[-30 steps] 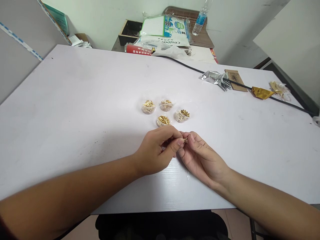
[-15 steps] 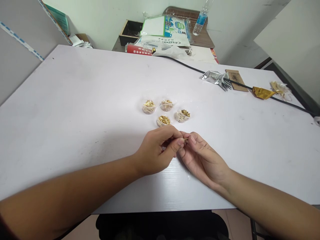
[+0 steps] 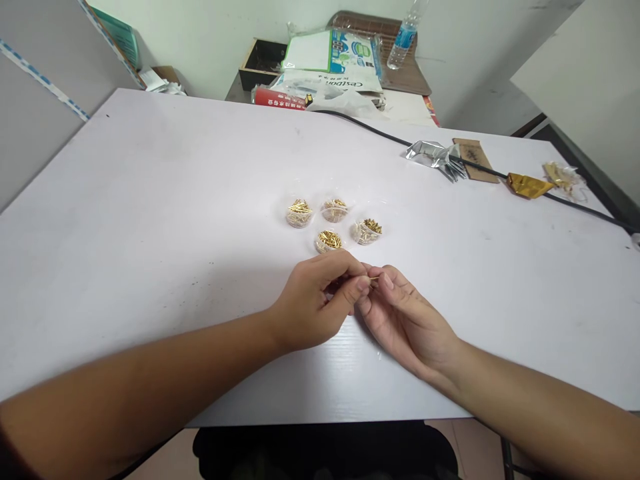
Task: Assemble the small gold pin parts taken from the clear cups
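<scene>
My left hand [image 3: 320, 300] and my right hand [image 3: 407, 317] meet above the front middle of the white table. Between their thumbs and fingertips runs a thin gold-coloured metal pin [image 3: 374, 278], pinched by both hands. Fingers cover most of it, so its ends are hidden. Just beyond the hands stand small clear bags of gold-coloured metal parts: a left bag [image 3: 299, 213], a back bag [image 3: 335, 211], a right bag [image 3: 367, 231] and a near bag [image 3: 329, 241], whose lower edge my left hand partly covers.
A black cable [image 3: 370, 127] crosses the table's back right, passing a silver foil packet [image 3: 433, 153], a brown cardboard piece [image 3: 476, 161] and a gold foil packet [image 3: 529, 186]. Behind the table are a water bottle [image 3: 403, 43], a brown tray [image 3: 413, 77] and a black box [image 3: 263, 63].
Both hands keep the same pinch on the pin, and slightly more of it shows between the fingertips. The whole view has shifted very slightly.
</scene>
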A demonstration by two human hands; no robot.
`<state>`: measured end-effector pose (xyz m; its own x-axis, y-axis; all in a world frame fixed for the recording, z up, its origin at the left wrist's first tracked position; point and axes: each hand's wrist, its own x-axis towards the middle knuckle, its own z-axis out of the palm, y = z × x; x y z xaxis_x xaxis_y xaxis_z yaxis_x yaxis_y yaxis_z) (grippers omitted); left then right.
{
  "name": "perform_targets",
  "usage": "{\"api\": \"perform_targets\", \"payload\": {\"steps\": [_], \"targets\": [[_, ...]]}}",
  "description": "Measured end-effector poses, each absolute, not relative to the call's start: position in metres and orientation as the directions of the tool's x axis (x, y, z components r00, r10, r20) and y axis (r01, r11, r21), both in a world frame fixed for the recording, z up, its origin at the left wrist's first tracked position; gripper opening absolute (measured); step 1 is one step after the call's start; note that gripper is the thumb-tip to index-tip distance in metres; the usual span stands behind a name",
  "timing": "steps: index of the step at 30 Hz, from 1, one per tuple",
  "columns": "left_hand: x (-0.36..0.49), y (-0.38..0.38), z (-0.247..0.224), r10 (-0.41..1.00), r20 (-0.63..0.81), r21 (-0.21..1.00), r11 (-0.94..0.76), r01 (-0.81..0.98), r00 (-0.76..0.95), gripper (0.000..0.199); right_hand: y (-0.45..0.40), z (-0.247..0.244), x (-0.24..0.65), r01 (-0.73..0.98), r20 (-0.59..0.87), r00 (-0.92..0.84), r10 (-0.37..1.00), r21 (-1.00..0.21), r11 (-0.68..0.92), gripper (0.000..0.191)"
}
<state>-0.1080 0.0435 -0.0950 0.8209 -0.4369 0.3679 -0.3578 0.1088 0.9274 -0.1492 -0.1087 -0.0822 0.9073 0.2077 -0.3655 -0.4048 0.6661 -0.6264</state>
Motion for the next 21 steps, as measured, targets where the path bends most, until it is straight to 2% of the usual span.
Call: {"api": "perform_targets", "payload": {"steps": [11, 21], "targets": [[-0.1078, 0.043, -0.0942, -0.445, 0.339, 0.939, 0.108, -0.326, 0.829, 0.013, -0.1064, -0.0804, -0.1486, -0.404, -0.374, 0.906, 0.199, -0.62, 0.672, 0.015], [-0.1074, 0.0441, -0.0943, -0.442, 0.378, 0.92, 0.08, -0.384, 0.814, 0.013, -0.1058, -0.0786, -0.1483, -0.397, -0.367, 0.91, 0.191, -0.645, 0.653, 0.016]]}}
